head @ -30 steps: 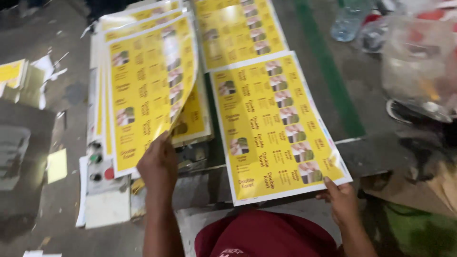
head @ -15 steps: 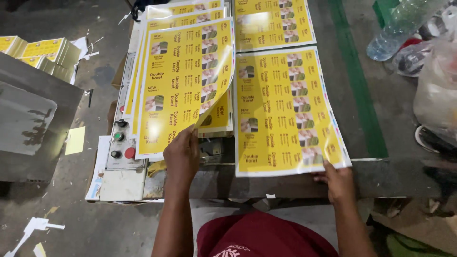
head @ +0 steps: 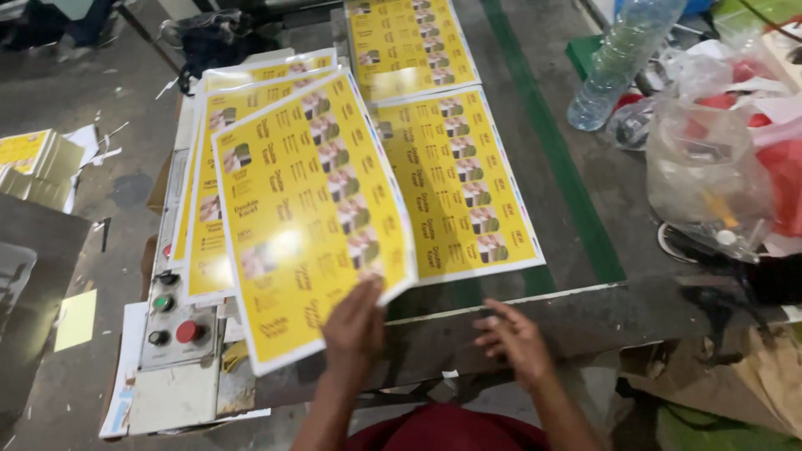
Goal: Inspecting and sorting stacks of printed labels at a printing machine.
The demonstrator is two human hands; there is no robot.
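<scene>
At frame centre, the left hand point(head: 354, 321) is pinching the lower edge of a yellow printed sheet point(head: 311, 213) — long axis running bottom-left to upper-right. The right hand point(head: 511, 341) is hovering over the table edge point(head: 601, 313), fingers spread — empty.

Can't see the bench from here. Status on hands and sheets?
Left hand on top yellow sheet, lower edge. Right hand open, empty, at table edge. Second sheet flat alongside. Nothing blocking.
</scene>
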